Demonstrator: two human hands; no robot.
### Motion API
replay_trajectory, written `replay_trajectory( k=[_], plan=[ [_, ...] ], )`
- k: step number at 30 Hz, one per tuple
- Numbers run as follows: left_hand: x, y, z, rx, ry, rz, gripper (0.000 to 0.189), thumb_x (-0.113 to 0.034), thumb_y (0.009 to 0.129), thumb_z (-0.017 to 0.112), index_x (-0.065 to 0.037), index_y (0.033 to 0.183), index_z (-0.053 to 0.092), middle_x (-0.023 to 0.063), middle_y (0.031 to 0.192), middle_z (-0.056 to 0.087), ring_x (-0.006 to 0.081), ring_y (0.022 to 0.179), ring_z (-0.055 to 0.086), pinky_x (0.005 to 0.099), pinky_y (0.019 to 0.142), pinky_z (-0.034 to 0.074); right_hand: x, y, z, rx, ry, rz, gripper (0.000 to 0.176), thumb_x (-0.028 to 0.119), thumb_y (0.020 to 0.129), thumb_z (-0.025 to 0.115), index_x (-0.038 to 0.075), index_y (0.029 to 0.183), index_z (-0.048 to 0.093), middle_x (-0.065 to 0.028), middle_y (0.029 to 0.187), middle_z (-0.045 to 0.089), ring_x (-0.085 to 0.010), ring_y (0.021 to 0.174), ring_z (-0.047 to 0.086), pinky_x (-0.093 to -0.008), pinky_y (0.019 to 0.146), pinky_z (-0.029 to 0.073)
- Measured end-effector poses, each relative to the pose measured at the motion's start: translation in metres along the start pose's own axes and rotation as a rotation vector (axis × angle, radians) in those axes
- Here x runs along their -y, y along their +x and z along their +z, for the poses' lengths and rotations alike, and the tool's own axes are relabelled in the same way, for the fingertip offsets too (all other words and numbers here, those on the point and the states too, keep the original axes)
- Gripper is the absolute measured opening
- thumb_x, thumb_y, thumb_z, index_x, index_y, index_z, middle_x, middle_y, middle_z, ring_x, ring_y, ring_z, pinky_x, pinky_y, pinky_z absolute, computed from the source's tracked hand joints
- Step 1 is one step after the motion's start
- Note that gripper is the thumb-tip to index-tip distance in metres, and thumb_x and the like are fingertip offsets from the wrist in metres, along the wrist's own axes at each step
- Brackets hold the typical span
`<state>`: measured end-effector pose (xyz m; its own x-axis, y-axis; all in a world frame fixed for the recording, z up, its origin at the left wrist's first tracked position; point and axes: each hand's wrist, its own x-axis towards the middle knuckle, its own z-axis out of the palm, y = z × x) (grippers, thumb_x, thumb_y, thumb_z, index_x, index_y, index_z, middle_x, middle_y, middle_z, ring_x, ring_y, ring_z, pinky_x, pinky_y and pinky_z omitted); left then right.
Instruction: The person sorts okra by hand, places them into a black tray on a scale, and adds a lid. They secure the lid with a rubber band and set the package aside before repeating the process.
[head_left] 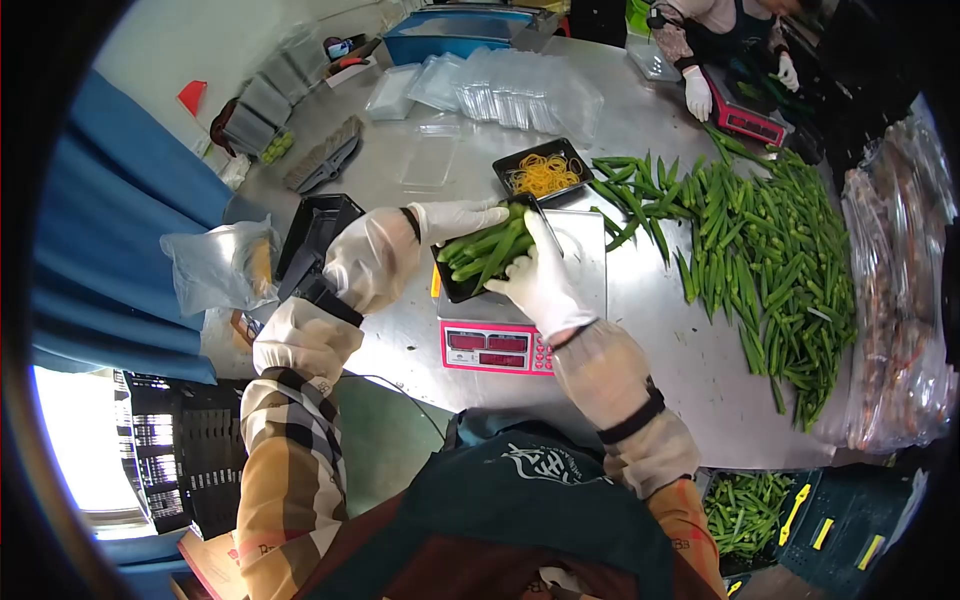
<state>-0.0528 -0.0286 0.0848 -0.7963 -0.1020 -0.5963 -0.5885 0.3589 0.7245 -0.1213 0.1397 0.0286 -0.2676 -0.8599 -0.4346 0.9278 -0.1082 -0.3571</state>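
Observation:
A black tray (pixel 458 288) filled with green okra (pixel 490 250) rests over the plate of a pink weighing scale (pixel 500 347), between my gloved hands. My left hand (pixel 455 218) lies along the tray's far side, its fingers stretched out straight and touching the okra tips. On the tray's right side, my right hand (pixel 545 290) has its index finger extended along the rim, while the other fingers and thumb curl in at the okra ends. Just behind stands another black tray (pixel 505 172) holding yellow rubber bands (pixel 546 175).
A large okra pile (pixel 770 270) covers the table's right side beside plastic bags (pixel 890 300). Clear lids (pixel 520 90) lie at the back, a brush (pixel 325 158) and stacked black trays (pixel 315 230) at left. Across the table, a co-worker's gloved hand (pixel 697 95) is by another scale (pixel 748 120).

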Motion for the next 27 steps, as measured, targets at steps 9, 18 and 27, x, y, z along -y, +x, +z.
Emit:
replay_trajectory(
  k=[9,18,27],
  plan=[
    [0.106,-0.056,-0.023,-0.588,-0.481,0.212,0.049,-0.042,0.098,0.051,-0.013,0.138,0.051,0.0055,0.129,0.058,0.0171,0.122,0.051,0.0346,0.099,0.040,0.057,-0.066,-0.134,-0.072,-0.304,-0.233,0.042,0.028,0.099,0.047,-0.001,0.129,0.051,-0.0126,0.133,0.055,-0.0257,0.124,0.050,-0.0460,0.104,0.041],
    [0.183,-0.092,0.003,-0.775,-0.668,0.056,0.046,-0.038,0.104,0.041,-0.010,0.139,0.047,0.0144,0.135,0.055,0.0271,0.126,0.051,0.0427,0.104,0.041,0.050,-0.070,-0.167,-0.445,-0.205,-0.127,0.029,0.027,0.095,0.055,0.007,0.115,0.061,-0.0040,0.120,0.063,-0.0160,0.105,0.058,-0.0338,0.085,0.047],
    [0.190,-0.050,0.026,-0.681,-0.618,0.103,0.042,-0.033,0.102,0.047,-0.008,0.135,0.051,0.0083,0.120,0.063,0.0159,0.110,0.059,0.0316,0.095,0.045,0.037,-0.011,-0.118,-0.419,-0.638,-0.300,0.024,0.018,0.096,0.058,0.006,0.116,0.065,-0.0084,0.123,0.063,-0.0197,0.100,0.064,-0.0323,0.076,0.052]
  ],
)
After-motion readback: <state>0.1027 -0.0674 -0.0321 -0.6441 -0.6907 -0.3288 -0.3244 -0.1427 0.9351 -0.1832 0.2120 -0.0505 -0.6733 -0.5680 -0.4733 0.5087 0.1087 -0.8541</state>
